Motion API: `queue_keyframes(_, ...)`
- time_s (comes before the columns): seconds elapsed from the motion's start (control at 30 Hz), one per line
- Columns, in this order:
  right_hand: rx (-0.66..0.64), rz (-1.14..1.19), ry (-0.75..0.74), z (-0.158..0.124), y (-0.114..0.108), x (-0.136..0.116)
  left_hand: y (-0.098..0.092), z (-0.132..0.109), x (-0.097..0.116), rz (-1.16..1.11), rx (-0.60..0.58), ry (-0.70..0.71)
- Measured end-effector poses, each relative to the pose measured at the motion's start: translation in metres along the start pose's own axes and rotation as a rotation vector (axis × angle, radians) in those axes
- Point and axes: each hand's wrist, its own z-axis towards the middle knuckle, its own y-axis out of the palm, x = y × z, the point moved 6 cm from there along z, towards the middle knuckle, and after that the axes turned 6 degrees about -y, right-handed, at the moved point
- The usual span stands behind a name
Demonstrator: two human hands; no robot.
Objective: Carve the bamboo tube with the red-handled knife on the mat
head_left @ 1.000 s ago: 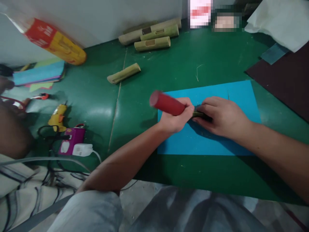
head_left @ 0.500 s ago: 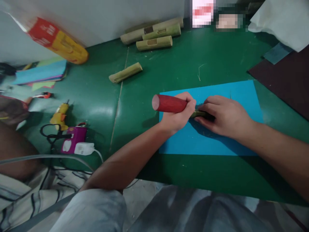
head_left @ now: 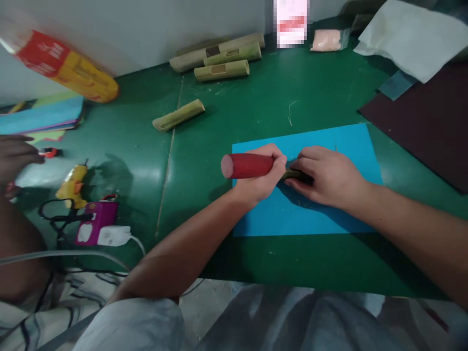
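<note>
Your left hand (head_left: 261,183) is closed tight round a red handle (head_left: 244,165) at the left edge of the blue sheet (head_left: 329,219). The handle's long axis runs left-right, along the sheet's long side, with the butt end poking out past that left edge. Your right hand (head_left: 329,178) sits mid-sheet, fingers curled down and clamped on a dark green piece (head_left: 292,174) that is mostly hidden, so its shape is unclear. The piece lies just right of your left fist, in line with the handle. The hands are close together; I can't tell whether they touch. Beyond the sheet's upper left lies a bamboo piece (head_left: 179,115). Far left of the sheet are a glue gun (head_left: 73,184) and another person's hand (head_left: 16,156).
</note>
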Motion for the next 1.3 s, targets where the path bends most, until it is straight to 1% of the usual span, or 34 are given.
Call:
queue_keyframes(0.17, -0.009, 0.006, -0.023, 0.0, 0.001, 0.0, 0.0, 0.001, 0.005, -0.007, -0.031, -0.009)
queue_keyframes(0.3, -0.008, 0.015, -0.04, 0.0, 0.002, -0.001, 0.004, 0.0, 0.007, -0.147, -0.108, -0.026)
queue_keyframes(0.33, -0.006, 0.018, -0.038, 0.0, 0.002, -0.001, 0.004, 0.0, 0.006, -0.179, -0.092, -0.036)
queue_keyframes(0.47, 0.009, -0.011, -0.021, 0.0, -0.001, -0.001, 0.0, 0.0, -0.002, -0.222, 0.095, -0.065)
queue_keyframes(0.5, 0.011, -0.021, -0.017, 0.0, -0.001, -0.001, 0.0, 0.001, -0.004, -0.212, 0.106, -0.059)
queue_keyframes(0.7, 0.02, -0.039, 0.002, 0.0, -0.003, -0.003, 0.004, 0.002, -0.003, -0.161, 0.021, -0.012)
queue_keyframes(0.9, 0.016, -0.041, -0.009, 0.0, -0.002, -0.003, 0.004, 0.002, 0.002, -0.146, 0.013, 0.001)
queue_keyframes(1.0, 0.001, -0.031, -0.034, 0.0, -0.001, -0.004, 0.004, 0.002, 0.006, -0.127, -0.009, 0.001)
queue_keyframes(1.17, -0.034, -0.017, -0.027, 0.001, -0.001, -0.003, 0.006, -0.001, 0.007, -0.208, -0.098, -0.027)
queue_keyframes(1.2, -0.041, -0.022, -0.022, 0.001, -0.001, -0.003, 0.005, -0.001, 0.006, -0.231, -0.081, -0.022)
queue_keyframes(1.3, -0.041, -0.063, -0.017, 0.001, -0.002, -0.005, 0.0, 0.0, 0.003, -0.277, 0.062, 0.021)
